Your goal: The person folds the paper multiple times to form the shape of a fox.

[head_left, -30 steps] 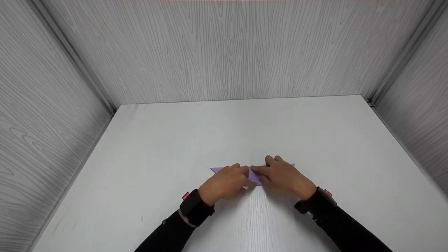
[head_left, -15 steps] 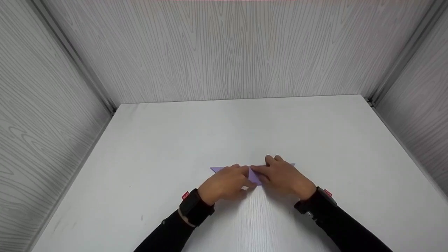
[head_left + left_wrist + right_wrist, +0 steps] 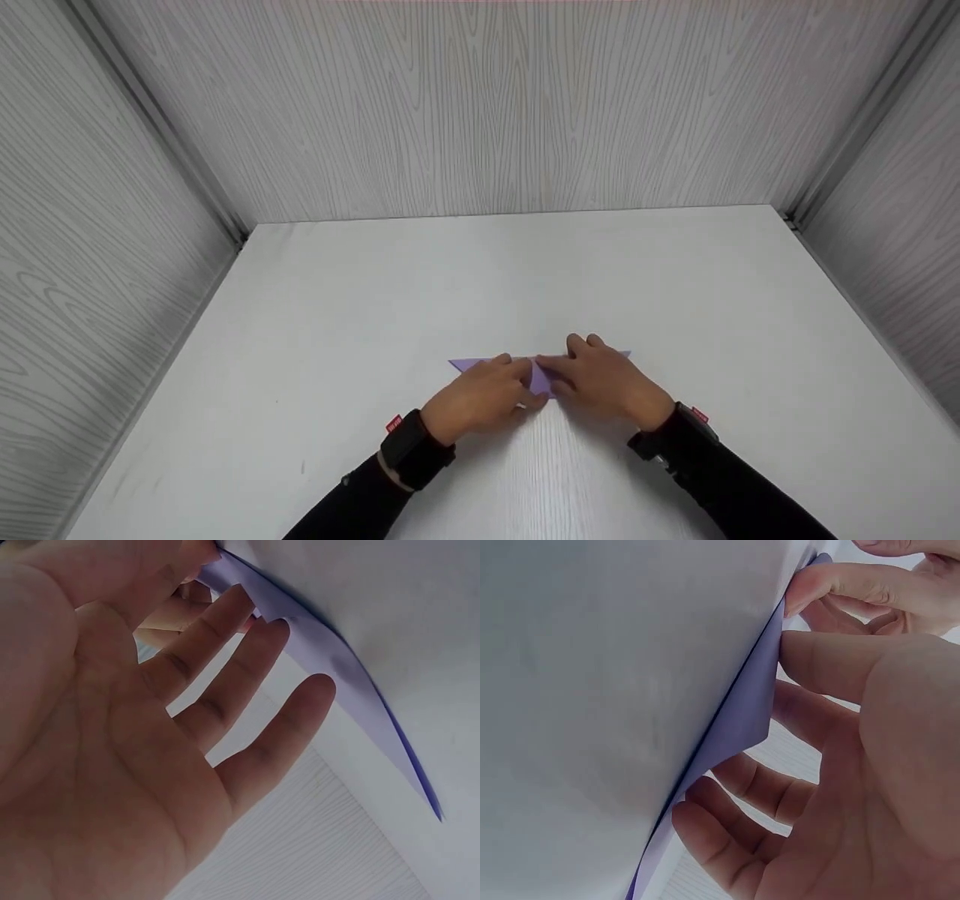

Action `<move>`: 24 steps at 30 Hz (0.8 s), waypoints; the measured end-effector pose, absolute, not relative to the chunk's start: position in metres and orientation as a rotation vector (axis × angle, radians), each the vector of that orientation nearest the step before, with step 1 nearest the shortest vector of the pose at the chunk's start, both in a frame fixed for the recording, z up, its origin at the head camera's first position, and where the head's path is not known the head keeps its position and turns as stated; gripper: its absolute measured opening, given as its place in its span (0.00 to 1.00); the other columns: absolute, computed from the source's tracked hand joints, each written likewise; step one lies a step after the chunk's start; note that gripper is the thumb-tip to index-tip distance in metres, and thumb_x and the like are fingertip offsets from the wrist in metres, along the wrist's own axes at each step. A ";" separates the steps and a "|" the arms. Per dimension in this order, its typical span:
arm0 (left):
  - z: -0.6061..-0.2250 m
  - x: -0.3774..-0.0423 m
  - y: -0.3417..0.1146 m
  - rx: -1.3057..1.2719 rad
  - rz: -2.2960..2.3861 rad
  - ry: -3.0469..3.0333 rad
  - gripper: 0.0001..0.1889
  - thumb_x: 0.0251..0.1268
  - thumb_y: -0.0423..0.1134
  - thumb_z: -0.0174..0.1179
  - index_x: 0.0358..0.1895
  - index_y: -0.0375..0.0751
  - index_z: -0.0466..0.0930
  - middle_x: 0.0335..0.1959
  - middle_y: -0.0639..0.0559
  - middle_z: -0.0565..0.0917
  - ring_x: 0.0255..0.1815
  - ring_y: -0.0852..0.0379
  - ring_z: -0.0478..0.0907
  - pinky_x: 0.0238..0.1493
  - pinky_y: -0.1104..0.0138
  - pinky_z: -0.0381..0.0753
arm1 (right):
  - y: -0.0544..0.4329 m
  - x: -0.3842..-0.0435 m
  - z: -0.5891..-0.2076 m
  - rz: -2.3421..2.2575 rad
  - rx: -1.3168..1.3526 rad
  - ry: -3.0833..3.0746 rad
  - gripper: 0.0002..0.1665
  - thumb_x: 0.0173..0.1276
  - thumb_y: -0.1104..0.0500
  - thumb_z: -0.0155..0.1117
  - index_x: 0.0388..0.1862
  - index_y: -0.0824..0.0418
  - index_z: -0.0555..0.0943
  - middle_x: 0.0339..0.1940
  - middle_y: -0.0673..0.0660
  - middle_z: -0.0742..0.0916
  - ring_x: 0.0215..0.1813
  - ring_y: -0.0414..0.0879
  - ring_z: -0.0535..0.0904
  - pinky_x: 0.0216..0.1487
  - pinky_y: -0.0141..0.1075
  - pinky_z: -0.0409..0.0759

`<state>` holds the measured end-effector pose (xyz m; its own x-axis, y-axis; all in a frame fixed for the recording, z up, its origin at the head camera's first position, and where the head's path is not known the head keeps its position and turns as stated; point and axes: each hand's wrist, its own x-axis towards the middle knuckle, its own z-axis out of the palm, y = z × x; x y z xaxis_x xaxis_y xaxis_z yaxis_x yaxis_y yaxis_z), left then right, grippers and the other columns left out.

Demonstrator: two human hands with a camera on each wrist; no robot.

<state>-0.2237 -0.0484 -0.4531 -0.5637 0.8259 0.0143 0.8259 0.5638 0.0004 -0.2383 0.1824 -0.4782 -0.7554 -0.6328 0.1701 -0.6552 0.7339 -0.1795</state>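
A folded sheet of purple paper [image 3: 540,381] lies on the table, its pointed ends showing beyond both hands. My left hand [image 3: 480,397] holds the paper's left part, index finger near the middle of the far edge and thumb by the near edge. In the left wrist view, the other fingers [image 3: 270,739] reach toward the underside of a bent strip of paper [image 3: 337,675]. My right hand [image 3: 611,381] touches the other half, its index fingertip at the far edge beside the left one. The right wrist view shows a raised flap [image 3: 739,716] against the thumb and fingers.
The white table [image 3: 360,300] surrounds the paper. A grey wood-grain panel [image 3: 480,112] stands along the far edge, with side panels at left [image 3: 97,262] and right [image 3: 892,225]. Both wrists carry black bands [image 3: 418,450].
Both hands stay at the same spot on the paper. The hands and paper sit very slightly farther left in the head view; the fold looks almost the same.
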 end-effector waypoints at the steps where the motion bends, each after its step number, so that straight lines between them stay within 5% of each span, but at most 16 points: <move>1: -0.454 -0.224 -0.050 -1.460 -0.019 -2.762 0.14 0.71 0.41 0.67 0.56 0.59 0.89 0.49 0.53 0.82 0.46 0.54 0.77 0.47 0.68 0.77 | 0.182 -0.238 -0.479 0.345 1.059 -2.825 0.22 0.74 0.57 0.63 0.65 0.54 0.84 0.33 0.53 0.71 0.35 0.47 0.62 0.36 0.38 0.65; 24: -0.447 -0.229 -0.070 -1.389 0.025 -2.901 0.12 0.74 0.43 0.64 0.54 0.61 0.90 0.46 0.52 0.78 0.41 0.54 0.71 0.36 0.67 0.72 | 0.183 -0.237 -0.480 0.313 1.028 -2.835 0.23 0.73 0.58 0.63 0.65 0.54 0.84 0.34 0.55 0.74 0.35 0.48 0.65 0.37 0.39 0.68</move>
<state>-0.2285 -0.0703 -0.4473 -0.6245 0.7775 -0.0740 0.7786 0.6272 0.0185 -0.2370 0.1826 -0.4799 -0.7646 -0.6211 0.1724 -0.6437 0.7494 -0.1552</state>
